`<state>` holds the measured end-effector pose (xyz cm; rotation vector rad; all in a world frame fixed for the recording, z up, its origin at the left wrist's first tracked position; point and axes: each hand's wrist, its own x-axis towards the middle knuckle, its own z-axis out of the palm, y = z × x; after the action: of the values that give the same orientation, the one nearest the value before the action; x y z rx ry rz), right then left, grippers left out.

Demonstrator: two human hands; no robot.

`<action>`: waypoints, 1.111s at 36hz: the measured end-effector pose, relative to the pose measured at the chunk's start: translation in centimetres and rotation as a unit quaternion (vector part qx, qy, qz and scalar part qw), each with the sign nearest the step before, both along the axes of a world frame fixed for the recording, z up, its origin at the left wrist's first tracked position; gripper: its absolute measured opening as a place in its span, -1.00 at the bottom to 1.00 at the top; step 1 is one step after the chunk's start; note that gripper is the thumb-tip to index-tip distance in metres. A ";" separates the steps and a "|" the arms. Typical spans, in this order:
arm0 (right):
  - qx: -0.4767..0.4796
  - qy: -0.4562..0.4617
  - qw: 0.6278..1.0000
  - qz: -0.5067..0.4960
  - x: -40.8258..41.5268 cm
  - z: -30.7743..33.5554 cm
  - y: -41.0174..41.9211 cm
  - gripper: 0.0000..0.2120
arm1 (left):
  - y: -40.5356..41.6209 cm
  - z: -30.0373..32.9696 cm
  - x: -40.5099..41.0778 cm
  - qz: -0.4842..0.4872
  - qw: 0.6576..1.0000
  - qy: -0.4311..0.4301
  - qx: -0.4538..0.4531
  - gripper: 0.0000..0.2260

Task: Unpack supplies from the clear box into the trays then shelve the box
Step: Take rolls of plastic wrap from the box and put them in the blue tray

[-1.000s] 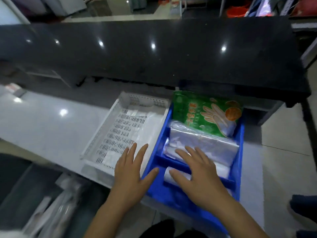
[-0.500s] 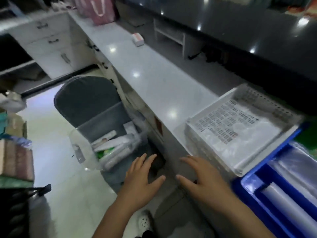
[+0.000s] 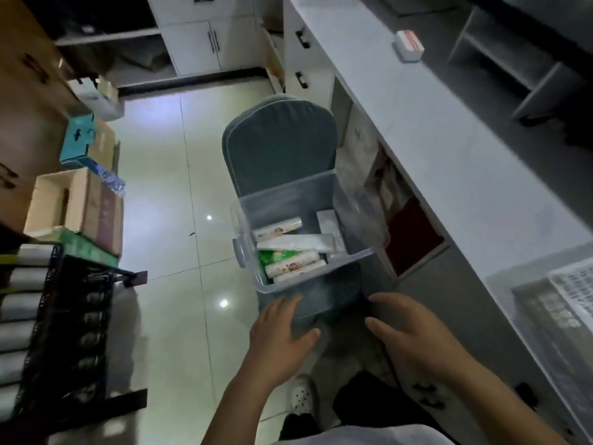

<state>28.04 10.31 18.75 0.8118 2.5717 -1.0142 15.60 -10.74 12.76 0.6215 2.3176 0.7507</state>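
A clear plastic box stands open on the seat of a grey chair. Inside lie several white tissue packs and a green packet. My left hand hovers just in front of the box's near wall, fingers spread, holding nothing. My right hand is level with it to the right, also spread and empty. The white perforated tray shows at the right edge on the white counter. The blue tray is out of view.
The white counter runs along the right with cupboards under it and a small white-and-red box on top. Cardboard boxes and a black rack stand at the left. Glossy tiled floor lies between. My white shoe is below.
My view has swung left from the trays to the chair and the clear box. Both hands left the blue tray and now hover empty in front of the box.
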 end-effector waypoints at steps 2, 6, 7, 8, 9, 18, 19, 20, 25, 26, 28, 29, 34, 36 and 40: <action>-0.001 -0.018 1.000 0.007 -1.7 -0.5 0.5 -0.52 | -0.3 -0.6 -1.7 0.009 1.000 -0.005 -0.009 -0.37; -0.013 -0.043 0.998 0.037 -6.0 -1.8 1.6 -0.48 | -0.3 -1.7 -5.1 0.017 0.999 -0.016 -0.036 -0.39; -0.015 -0.044 0.998 0.040 -7.3 -2.2 1.9 -0.47 | -0.3 -1.9 -6.0 0.018 0.998 -0.019 -0.050 -0.38; -0.018 -0.043 0.998 0.042 -8.6 -2.6 2.3 -0.48 | -0.2 -2.1 -7.0 0.019 0.997 -0.024 -0.065 -0.36; -0.022 -0.040 0.998 0.043 -9.9 -3.2 2.6 -0.49 | -0.2 -2.2 -8.0 0.021 0.996 -0.028 -0.080 -0.35; -0.047 -0.080 0.993 0.072 -21.6 -9.9 7.1 -0.48 | 1.9 -2.6 -17.8 0.006 0.982 -0.044 -0.185 -0.33; -0.049 -0.089 0.992 0.076 -22.5 -11.0 7.6 -0.48 | 2.2 -2.9 -18.8 0.005 0.981 -0.045 -0.189 -0.34; -0.045 -0.101 0.990 0.084 -23.3 -12.2 8.0 -0.48 | 2.6 -3.3 -19.8 0.002 0.980 -0.041 -0.197 -0.34; -0.018 -0.181 0.973 0.142 -25.9 -17.3 9.6 -0.47 | 5.4 -5.7 -23.8 -0.005 0.978 -0.042 -0.205 -0.39; -0.022 -0.194 0.969 0.148 -26.1 -18.1 9.8 -0.49 | 6.1 -6.4 -24.2 -0.003 0.979 -0.052 -0.196 -0.41; -0.015 -0.213 0.963 0.163 -25.9 -20.0 10.1 -0.51 | 7.4 -8.5 -24.4 -0.014 0.980 -0.070 -0.186 -0.43; -0.012 -0.224 0.960 0.166 -25.5 -20.9 10.1 -0.52 | 8.1 -9.8 -24.4 -0.027 0.978 -0.084 -0.188 -0.44; 0.023 -0.274 0.943 0.187 -23.3 -23.9 9.9 -0.62 | 11.7 -18.0 -25.1 -0.117 0.954 -0.162 -0.224 -0.42; 0.049 -0.251 0.947 0.194 -22.4 -24.1 9.7 -0.66 | 12.8 -21.0 -25.6 -0.135 0.948 -0.174 -0.229 -0.42; 0.100 -0.155 0.977 0.105 -21.0 -24.9 8.9 -0.74 | 14.1 -26.9 -26.8 -0.144 0.946 -0.169 -0.238 -0.45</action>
<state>7.05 19.24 -6.10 0.6646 2.4452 -0.5267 -11.19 3.33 -14.13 0.5411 1.9287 0.1320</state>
